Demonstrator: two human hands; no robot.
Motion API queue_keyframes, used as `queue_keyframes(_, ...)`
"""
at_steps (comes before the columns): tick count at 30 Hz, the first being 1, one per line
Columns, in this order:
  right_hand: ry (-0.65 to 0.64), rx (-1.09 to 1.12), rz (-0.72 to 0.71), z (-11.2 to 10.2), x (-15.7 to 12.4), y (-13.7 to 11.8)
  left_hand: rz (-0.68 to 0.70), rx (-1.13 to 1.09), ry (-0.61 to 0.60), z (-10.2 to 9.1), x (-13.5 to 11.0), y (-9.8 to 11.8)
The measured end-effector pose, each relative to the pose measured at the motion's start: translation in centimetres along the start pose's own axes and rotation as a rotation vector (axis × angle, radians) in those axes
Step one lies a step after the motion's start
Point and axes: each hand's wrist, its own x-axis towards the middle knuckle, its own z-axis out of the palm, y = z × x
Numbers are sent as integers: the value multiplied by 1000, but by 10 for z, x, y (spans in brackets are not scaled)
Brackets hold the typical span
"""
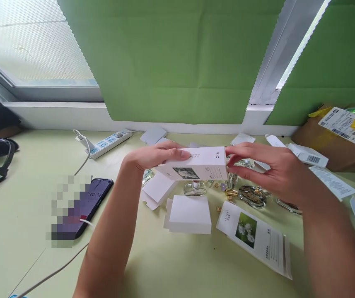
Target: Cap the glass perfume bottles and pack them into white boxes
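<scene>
A white cardboard box [200, 163] with small print and a dark photo is held level above the table. My left hand [165, 154] grips its left part, thumb on the top face and the other fingers hidden behind. At the box's right end, my right hand [262, 163] has its thumb and bent fingertips against the edge; the end face itself is out of sight. Below the box lie a round clear glass piece [195, 188], several small gold-coloured parts [231, 193] and oval glass pieces [252, 196]. A plain white box [190, 214] lies nearer to me.
A flattened printed carton [254, 238] lies at front right. At left are a phone [98, 192] with a cable, a power strip [110, 145] and a black headset [0, 161]. A taped brown carton [326, 138] stands at back right, with white paper pieces [332, 182] before it.
</scene>
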Motion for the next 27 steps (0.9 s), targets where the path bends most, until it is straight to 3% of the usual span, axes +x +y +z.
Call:
queue_keyframes(9,39,-134,-39,8,-1,-12,-10,-33,3,0,-1,7)
queue_keyframes(16,59,-67,-78,22,8,-20,0,48,56,-2,-4,12)
queue_keyframes(22,301,-107,-32,25,7,-23,6,-33,56,-3,-8,15)
queue_keyframes(27,336,-114,35,18,5,-18,171,-28,185,4,0,23)
